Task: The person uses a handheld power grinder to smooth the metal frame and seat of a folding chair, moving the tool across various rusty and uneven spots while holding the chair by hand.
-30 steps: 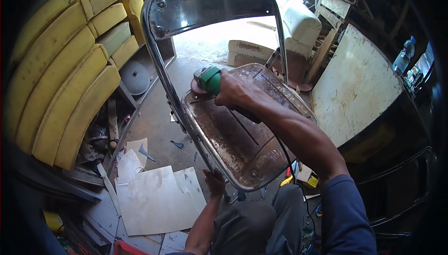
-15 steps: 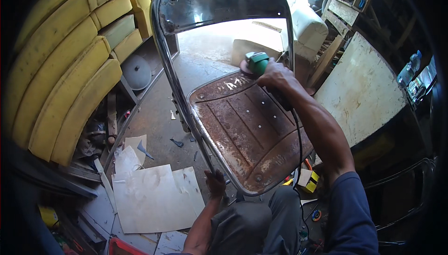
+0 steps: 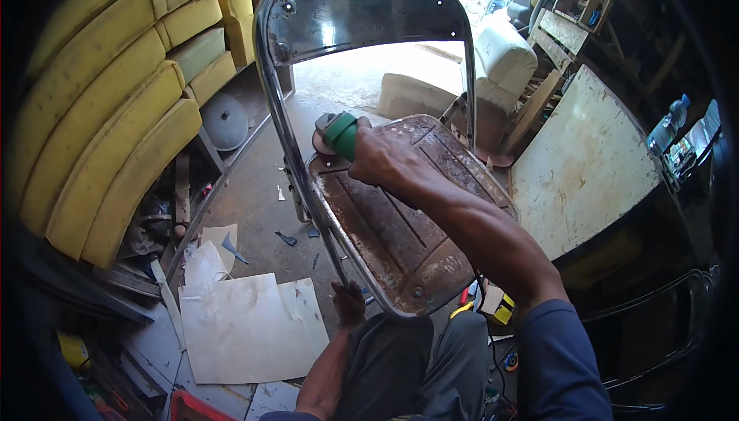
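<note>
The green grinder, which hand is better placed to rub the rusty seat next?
Probably the right hand: it grips the green grinder, its disc at the far left corner of the rusty seat. The left hand is low by the chair frame, away from the grinder.

A metal chair stands with its backrest at the far side, a glossy dark curved panel with small holes near its corners, set in a shiny tubular frame. Its seat is brown with rust, grooved, and worn paler along the left edge. A green grinder with a gray head is tilted over the seat's far left corner, its round reddish disc facing down; contact is hard to tell.
</note>
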`<state>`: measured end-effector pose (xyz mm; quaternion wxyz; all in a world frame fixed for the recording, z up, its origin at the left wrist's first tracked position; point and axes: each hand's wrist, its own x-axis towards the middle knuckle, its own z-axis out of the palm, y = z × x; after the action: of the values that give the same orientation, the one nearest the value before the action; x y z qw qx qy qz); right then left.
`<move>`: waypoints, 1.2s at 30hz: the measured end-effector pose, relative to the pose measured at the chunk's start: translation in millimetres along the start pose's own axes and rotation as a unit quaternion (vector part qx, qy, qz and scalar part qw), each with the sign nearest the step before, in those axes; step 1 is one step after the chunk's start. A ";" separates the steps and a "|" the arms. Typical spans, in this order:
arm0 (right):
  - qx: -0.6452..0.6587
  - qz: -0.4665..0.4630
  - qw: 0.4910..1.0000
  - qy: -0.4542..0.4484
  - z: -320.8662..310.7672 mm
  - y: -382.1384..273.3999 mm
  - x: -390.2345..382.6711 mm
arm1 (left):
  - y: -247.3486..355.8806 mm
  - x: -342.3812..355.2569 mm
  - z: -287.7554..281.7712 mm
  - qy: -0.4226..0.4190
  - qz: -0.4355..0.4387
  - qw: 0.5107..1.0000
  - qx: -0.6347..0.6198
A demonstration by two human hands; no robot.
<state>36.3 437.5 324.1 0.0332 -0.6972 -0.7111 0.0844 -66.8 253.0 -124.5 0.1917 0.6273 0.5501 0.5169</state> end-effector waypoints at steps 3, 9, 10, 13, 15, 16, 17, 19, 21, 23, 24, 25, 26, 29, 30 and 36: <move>0.007 0.004 1.000 -0.013 -5.7 -8.0 2.3 | 4.2 4.5 -2.0 0.018 -0.003 0.999 0.029; -0.021 0.069 0.997 0.027 -11.4 6.0 17.5 | -23.2 -1.7 2.2 -0.059 -0.258 0.957 -0.119; -0.032 0.098 0.994 0.027 -9.9 30.6 11.0 | 0.7 5.2 -2.6 -0.094 -0.358 0.904 -0.214; 0.025 0.058 0.998 0.007 -19.5 0.5 -17.1 | 29.2 26.4 -18.3 -0.093 -0.416 0.872 -0.240; 0.049 0.036 0.998 0.018 -0.6 0.7 -19.3 | 40.6 22.0 -6.4 -0.038 -0.399 0.873 -0.279; 0.062 -0.003 0.998 -0.027 -6.5 -29.3 -19.7 | 12.8 21.4 -5.1 -0.022 -0.352 0.910 -0.217; 0.038 -0.050 0.998 -0.024 -11.7 -65.1 -15.4 | -29.7 20.8 -5.1 0.008 -0.306 0.940 -0.150; 0.013 -0.051 0.998 -0.021 -8.0 -57.9 -14.8 | -23.5 17.4 0.5 -0.001 -0.298 0.948 -0.108; 0.018 -0.037 0.999 -0.009 -3.6 -35.7 -7.2 | -9.2 18.7 0.1 -0.021 -0.340 0.932 -0.128; -0.001 0.027 1.000 0.002 -7.3 -4.3 -3.0 | 13.8 21.0 -10.4 -0.075 -0.330 0.934 -0.118; -0.011 0.055 0.998 0.007 -11.6 9.1 -2.2 | 20.4 20.3 -14.3 -0.107 -0.311 0.938 -0.106; -0.009 0.064 0.998 0.013 -16.3 14.2 2.3 | 14.6 20.2 -15.8 -0.083 -0.312 0.939 -0.119; -0.006 0.073 0.997 0.018 -21.6 20.1 7.5 | 8.9 20.9 -15.5 -0.061 -0.312 0.939 -0.131; -0.043 0.146 0.988 0.012 -31.0 63.9 18.1 | 17.4 17.6 -11.7 -0.060 -0.296 0.945 -0.126; -0.053 0.172 0.984 0.015 -30.4 80.7 20.5 | 21.8 17.2 -11.2 -0.070 -0.288 0.948 -0.115; -0.056 0.263 0.963 0.002 -44.2 122.6 28.6 | -24.8 -10.0 17.8 -0.047 -0.144 0.988 0.020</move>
<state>163.7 470.9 345.1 -0.0282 -0.8606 -0.5062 0.0490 -62.3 258.0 -155.8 0.2770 0.5684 0.6356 0.4429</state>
